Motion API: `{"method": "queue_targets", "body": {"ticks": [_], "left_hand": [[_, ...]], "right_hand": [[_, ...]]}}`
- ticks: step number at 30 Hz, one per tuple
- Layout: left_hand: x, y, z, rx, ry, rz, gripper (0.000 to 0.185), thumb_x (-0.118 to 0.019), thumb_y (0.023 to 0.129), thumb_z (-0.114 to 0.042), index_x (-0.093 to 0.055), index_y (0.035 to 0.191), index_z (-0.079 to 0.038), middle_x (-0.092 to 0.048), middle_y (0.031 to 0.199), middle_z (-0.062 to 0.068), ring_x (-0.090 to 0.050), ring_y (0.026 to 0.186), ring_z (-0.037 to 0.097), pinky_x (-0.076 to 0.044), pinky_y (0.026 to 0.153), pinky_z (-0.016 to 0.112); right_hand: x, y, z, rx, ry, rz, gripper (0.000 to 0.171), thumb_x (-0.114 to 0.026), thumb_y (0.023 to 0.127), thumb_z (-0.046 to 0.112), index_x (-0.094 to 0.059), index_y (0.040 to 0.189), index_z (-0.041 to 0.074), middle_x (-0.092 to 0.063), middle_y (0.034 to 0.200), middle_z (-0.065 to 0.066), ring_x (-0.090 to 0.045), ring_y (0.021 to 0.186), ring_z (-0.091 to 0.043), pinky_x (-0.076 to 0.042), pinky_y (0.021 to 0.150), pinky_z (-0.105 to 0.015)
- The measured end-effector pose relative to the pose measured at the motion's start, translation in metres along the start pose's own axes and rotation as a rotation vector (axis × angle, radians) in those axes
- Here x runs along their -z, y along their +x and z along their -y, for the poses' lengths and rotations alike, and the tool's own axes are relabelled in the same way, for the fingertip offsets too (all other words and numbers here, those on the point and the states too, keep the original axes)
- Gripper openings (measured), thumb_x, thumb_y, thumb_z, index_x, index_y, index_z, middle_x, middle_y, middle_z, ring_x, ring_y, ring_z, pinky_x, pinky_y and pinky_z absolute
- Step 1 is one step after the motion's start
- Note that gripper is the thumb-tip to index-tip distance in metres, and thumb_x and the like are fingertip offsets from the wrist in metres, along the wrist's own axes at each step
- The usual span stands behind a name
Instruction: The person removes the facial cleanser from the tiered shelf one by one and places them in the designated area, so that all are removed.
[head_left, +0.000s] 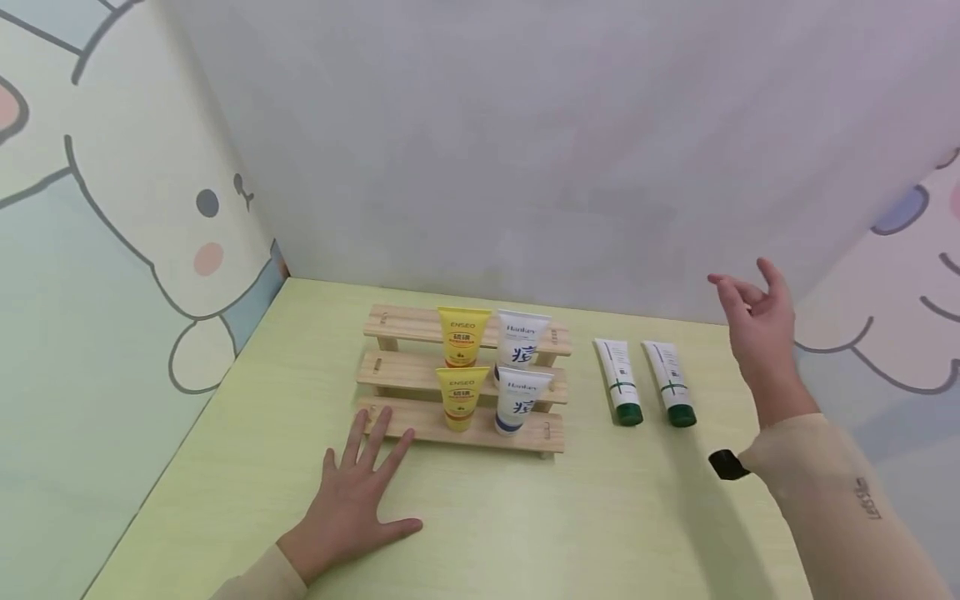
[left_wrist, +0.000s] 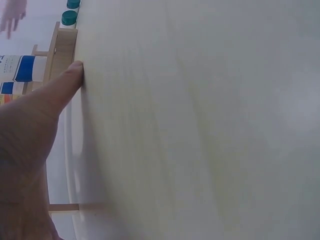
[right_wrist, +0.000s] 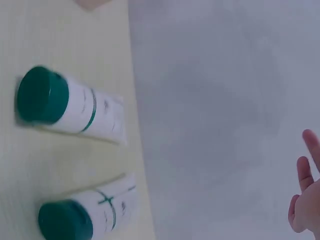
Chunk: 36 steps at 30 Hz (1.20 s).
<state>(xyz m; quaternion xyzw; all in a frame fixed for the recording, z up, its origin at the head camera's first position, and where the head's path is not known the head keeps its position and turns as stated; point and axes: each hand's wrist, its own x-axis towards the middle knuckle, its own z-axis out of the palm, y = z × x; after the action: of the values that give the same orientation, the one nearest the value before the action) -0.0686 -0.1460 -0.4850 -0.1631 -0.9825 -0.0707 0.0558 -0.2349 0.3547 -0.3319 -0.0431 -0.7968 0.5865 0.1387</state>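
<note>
On a pale green table [head_left: 525, 517], 2 green-capped white tubes [head_left: 619, 381] lie right of centre beside the wooden rack [head_left: 465, 433]. Right hand [head_left: 757, 325] hovers loose, empty; left hand [head_left: 360, 492] lies flat. Tubes look light, soft, best gripped mid-body.

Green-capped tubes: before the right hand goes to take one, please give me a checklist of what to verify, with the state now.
1. Right hand is free: ok, fingers loosely spread in the air, holding nothing.
2. Both green-capped tubes are reachable: ok, lying flat on the table, side by side, apart, caps toward the person.
3. Left hand steadies the rack: ok, flat on the table, fingertips at the lowest step.
4. Rack has free room: ok, yellow tubes and white-blue tubes fill only the middle.
5. Caps closed tight: cannot tell.
</note>
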Motion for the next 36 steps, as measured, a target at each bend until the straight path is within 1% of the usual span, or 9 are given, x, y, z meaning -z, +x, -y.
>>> {"method": "queue_targets", "body": {"ticks": [2,4,11,16,19,23,28,31,36], "left_hand": [[0.000,0.000,0.000,-0.001,0.002,-0.001,0.113,-0.061,0.065,-0.085,-0.022,0.156,-0.030,-0.004,0.166,0.010,-0.003,0.151,0.042,-0.039,0.088,0.077],[0.000,0.000,0.000,-0.001,-0.001,0.000,0.113,-0.061,0.065,-0.085,-0.022,0.156,-0.030,-0.004,0.166,0.011,-0.003,0.151,0.042,-0.039,0.088,0.077],[-0.001,-0.002,0.000,0.006,-0.012,0.004,0.113,-0.061,0.065,-0.085,-0.021,0.156,-0.031,-0.004,0.166,0.010,-0.003,0.151,0.042,-0.038,0.089,0.078],[-0.002,-0.002,0.000,0.005,-0.017,-0.002,0.114,-0.062,0.064,-0.085,-0.021,0.156,-0.030,-0.004,0.166,0.010,-0.003,0.151,0.041,-0.037,0.089,0.078],[-0.002,-0.002,0.001,0.003,-0.017,-0.007,0.114,-0.062,0.064,-0.085,-0.022,0.156,-0.030,-0.004,0.166,0.009,-0.003,0.151,0.041,-0.037,0.089,0.078],[-0.001,-0.001,0.001,0.004,-0.023,-0.008,0.114,-0.063,0.064,-0.084,-0.023,0.156,-0.029,-0.004,0.166,0.009,-0.003,0.151,0.041,-0.037,0.089,0.078],[0.000,-0.001,0.000,0.005,-0.025,-0.002,0.114,-0.063,0.064,-0.084,-0.023,0.156,-0.030,-0.004,0.166,0.009,-0.004,0.151,0.041,-0.037,0.089,0.078],[0.000,-0.001,0.001,0.007,-0.026,-0.001,0.114,-0.063,0.064,-0.084,-0.023,0.156,-0.030,-0.004,0.166,0.009,-0.004,0.151,0.041,-0.037,0.089,0.078],[0.000,-0.001,0.001,0.007,-0.024,0.003,0.114,-0.062,0.064,-0.084,-0.022,0.156,-0.030,-0.004,0.166,0.010,-0.003,0.151,0.041,-0.037,0.090,0.078]], "right_hand": [[-0.005,-0.013,0.011,0.075,0.206,-0.010,0.075,-0.059,0.096,0.026,-0.013,0.155,0.029,-0.065,0.123,0.013,-0.041,0.139,-0.010,-0.018,0.121,-0.020],[-0.011,-0.025,0.018,0.137,0.343,-0.001,0.076,-0.062,0.095,0.016,-0.016,0.154,0.027,-0.066,0.122,0.007,-0.043,0.137,-0.012,-0.019,0.121,-0.021],[-0.032,-0.050,0.025,0.219,0.495,0.024,0.075,-0.062,0.092,0.002,-0.022,0.153,0.021,-0.069,0.119,-0.001,-0.055,0.124,-0.014,-0.039,0.107,-0.017],[-0.054,-0.063,0.024,0.259,0.416,0.123,0.073,-0.059,0.094,0.001,-0.022,0.154,0.020,-0.070,0.119,0.004,-0.060,0.110,-0.008,-0.043,0.088,-0.010],[-0.076,-0.068,0.026,0.308,0.353,0.208,0.073,-0.058,0.093,-0.003,-0.023,0.154,0.019,-0.071,0.117,0.009,-0.061,0.110,-0.005,-0.034,0.092,-0.016],[-0.108,-0.073,0.030,0.315,0.216,0.313,0.078,-0.062,0.092,-0.001,-0.022,0.154,0.022,-0.070,0.117,0.016,-0.049,0.129,-0.005,-0.022,0.107,-0.031],[-0.138,-0.077,0.038,0.249,0.029,0.413,0.082,-0.067,0.092,0.015,-0.018,0.155,0.030,-0.067,0.126,0.003,-0.034,0.143,-0.017,-0.009,0.121,-0.057],[-0.151,-0.077,0.042,0.221,-0.043,0.454,0.085,-0.070,0.091,0.022,-0.016,0.156,0.029,-0.064,0.128,-0.008,-0.038,0.143,-0.021,-0.013,0.120,-0.059],[-0.162,-0.076,0.047,0.162,-0.097,0.472,0.087,-0.072,0.088,0.032,-0.017,0.155,0.031,-0.065,0.126,-0.009,-0.048,0.135,-0.021,-0.019,0.120,-0.058]]}}
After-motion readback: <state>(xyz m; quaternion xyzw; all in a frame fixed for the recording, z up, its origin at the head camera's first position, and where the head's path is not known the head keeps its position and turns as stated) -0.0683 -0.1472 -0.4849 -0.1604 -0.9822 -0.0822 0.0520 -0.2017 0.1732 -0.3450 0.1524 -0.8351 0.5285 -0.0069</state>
